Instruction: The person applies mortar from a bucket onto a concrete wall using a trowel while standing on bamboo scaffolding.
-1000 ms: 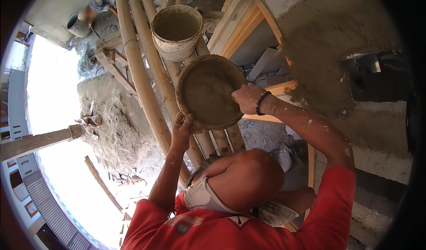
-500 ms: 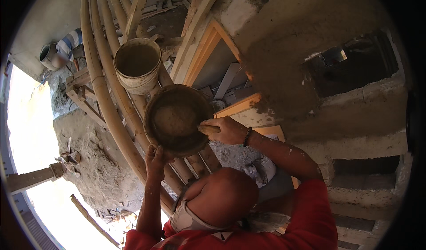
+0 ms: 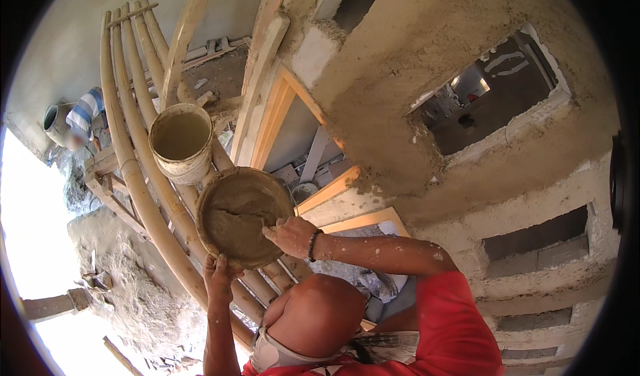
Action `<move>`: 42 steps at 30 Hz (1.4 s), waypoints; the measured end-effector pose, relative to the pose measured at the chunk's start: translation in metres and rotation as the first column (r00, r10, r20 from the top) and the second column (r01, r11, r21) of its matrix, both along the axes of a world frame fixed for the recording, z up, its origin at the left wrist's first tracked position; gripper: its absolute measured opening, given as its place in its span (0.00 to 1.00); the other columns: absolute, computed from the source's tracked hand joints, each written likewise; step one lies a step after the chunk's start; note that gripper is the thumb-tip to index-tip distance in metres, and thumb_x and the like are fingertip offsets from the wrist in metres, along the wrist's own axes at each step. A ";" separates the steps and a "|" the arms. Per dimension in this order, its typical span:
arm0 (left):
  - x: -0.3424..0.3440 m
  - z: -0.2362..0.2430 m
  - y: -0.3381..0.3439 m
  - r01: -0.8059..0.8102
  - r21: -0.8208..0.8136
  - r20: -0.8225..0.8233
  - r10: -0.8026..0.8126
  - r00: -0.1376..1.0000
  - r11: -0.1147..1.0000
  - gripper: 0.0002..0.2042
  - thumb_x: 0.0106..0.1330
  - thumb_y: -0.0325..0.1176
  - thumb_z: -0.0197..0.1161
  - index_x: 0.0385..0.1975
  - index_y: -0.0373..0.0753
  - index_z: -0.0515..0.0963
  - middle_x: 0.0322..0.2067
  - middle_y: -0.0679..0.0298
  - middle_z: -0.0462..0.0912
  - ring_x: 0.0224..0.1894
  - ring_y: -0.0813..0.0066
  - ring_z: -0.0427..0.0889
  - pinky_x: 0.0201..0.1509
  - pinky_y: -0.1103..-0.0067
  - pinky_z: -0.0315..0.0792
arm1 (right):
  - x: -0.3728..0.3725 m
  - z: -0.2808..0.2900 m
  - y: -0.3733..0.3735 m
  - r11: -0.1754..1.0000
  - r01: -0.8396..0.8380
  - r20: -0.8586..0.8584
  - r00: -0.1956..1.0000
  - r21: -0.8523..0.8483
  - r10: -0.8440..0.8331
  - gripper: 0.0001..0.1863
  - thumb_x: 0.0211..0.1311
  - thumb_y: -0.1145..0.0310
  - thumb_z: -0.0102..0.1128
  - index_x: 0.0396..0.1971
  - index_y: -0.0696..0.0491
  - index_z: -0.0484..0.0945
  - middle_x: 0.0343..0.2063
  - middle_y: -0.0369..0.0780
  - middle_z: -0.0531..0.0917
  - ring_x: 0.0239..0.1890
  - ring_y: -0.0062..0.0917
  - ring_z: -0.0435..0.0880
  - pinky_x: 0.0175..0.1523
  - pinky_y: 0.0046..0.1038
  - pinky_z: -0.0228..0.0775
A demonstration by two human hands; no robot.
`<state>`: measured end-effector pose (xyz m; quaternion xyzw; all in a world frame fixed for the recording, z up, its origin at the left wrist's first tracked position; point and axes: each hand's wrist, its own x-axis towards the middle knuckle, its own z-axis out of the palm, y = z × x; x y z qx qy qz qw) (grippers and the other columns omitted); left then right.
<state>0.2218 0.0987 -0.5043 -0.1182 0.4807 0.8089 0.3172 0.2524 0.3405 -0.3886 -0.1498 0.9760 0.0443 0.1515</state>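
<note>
Neither of my hands shows in the head view. Below me a person in a red shirt (image 3: 447,323) holds up a round pan of wet grey mortar (image 3: 243,216) with both hands. One of their hands (image 3: 219,276) supports the pan's lower rim. The other hand (image 3: 290,236), with a dark wristband, grips the rim on the right. The pan is right beside the bamboo poles (image 3: 143,176), just under a pale bucket (image 3: 180,143).
The bucket holds a murky fill and sits among the bamboo scaffold poles. A rough plastered block wall (image 3: 427,63) with a rectangular opening (image 3: 493,96) fills the right. Orange wooden frame pieces (image 3: 333,189), a sand heap (image 3: 127,289) and another person's striped sleeve (image 3: 83,113) lie below.
My view has swung, so the pan and bucket have slid down and left in the picture and the wall fills more of the right. The person still holds the pan up.
</note>
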 end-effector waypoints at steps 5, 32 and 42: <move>-0.006 0.008 -0.006 -0.018 0.033 -0.018 0.018 1.000 0.999 0.05 0.72 0.33 0.55 0.40 0.39 0.71 0.26 0.60 0.83 0.22 0.74 0.83 0.24 0.80 0.81 | -0.025 0.079 0.006 0.998 -0.070 0.096 0.993 -0.003 0.070 0.10 0.58 0.68 0.52 0.34 0.55 0.80 0.27 0.45 0.85 0.31 0.35 0.87 0.36 0.35 0.79; -0.006 0.001 -0.010 -0.012 0.049 0.018 0.011 1.000 0.999 0.08 0.71 0.34 0.56 0.44 0.40 0.71 0.33 0.60 0.83 0.25 0.75 0.84 0.26 0.80 0.82 | 0.002 0.023 0.035 0.676 0.414 0.213 0.907 -0.609 -0.363 0.22 0.54 0.68 0.60 0.52 0.53 0.78 0.38 0.46 0.85 0.37 0.35 0.86 0.45 0.36 0.77; -0.006 0.001 -0.004 0.018 -0.044 0.025 -0.016 1.000 0.999 0.04 0.71 0.34 0.55 0.38 0.42 0.71 0.26 0.63 0.82 0.25 0.74 0.83 0.27 0.78 0.80 | -0.030 0.033 0.033 0.988 0.151 -0.188 0.972 0.028 -0.143 0.19 0.61 0.70 0.52 0.53 0.47 0.76 0.30 0.44 0.81 0.32 0.36 0.84 0.37 0.35 0.77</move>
